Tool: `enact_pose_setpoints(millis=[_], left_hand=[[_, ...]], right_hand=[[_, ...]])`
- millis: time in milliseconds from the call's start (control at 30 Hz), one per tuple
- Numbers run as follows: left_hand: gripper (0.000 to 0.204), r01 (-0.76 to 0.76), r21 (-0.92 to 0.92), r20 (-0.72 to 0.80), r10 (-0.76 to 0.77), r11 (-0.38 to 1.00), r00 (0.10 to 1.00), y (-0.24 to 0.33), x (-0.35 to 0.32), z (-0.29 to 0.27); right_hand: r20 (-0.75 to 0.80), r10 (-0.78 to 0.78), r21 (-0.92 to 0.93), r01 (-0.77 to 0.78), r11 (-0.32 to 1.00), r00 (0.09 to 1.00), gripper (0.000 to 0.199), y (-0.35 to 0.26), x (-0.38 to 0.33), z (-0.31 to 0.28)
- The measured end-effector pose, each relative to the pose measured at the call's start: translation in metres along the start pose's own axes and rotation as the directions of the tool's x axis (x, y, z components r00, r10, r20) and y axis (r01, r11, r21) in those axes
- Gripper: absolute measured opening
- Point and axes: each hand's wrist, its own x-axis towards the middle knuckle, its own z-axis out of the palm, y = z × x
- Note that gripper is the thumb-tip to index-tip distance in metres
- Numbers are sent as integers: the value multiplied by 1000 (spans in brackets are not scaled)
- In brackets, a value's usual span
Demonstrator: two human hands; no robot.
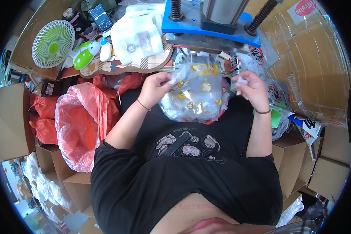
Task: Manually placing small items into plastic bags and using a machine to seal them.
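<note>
Pinching clear bag by left edge, left hand; right hand beside it, closed on white piece.

A large cardboard sheet, striped with clear tape, borders the right side, with brown boxes below it. On the left, a cardboard panel stands above pale floor, under bright, whitish light.

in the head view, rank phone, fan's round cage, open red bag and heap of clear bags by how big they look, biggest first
1. Open red bag and heap of clear bags: too close to rank
2. Fan's round cage
3. Phone
</note>
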Motion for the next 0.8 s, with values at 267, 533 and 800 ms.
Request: enact_pose_setpoints(millis=[267, 533, 800], left_hand=[[12, 155, -175, 256, -107, 972, 961, 17, -1, 57], [20, 463, -506, 517, -174, 727, 838, 36, -16, 90], [26, 461, -534, 441, -232, 709, 867, 23, 36, 66]], right_hand=[[-36, -395, -149, 386, 910, 918, 18, -18, 12, 63], [209, -485, -610, 501, 615, 849, 24, -18, 17, 41], [-220, -273, -971, -183, 154, 937, 36, 30, -6, -41]])
